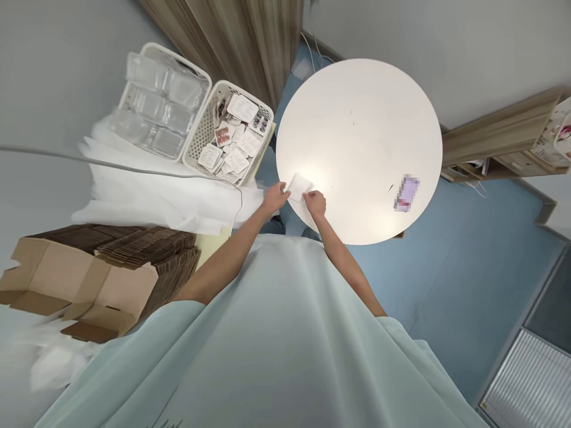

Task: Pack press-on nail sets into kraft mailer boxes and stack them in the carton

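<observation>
A small, squarish white folded sheet (300, 186) is at the left front edge of the round white table (357, 131). Whether it is paper, cloth or thin foam I cannot make out. My left hand (275, 198) grips its left edge, with the thumb against the sheet and the fingers partly hidden. On the other side, my right hand (316, 203) pinches the lower right corner between thumb and bent fingers. If anything is wrapped inside the sheet, it does not show.
Left of the table stand a white basket (195, 148) of cards and blister-like packs and another basket (203, 77) of clear plastic trays. White sheeting (134, 190) and flattened brown cartons (147, 249) lie nearer. A blurred purple object (407, 193) rests on the table's right. A cable (111, 167) crosses the left.
</observation>
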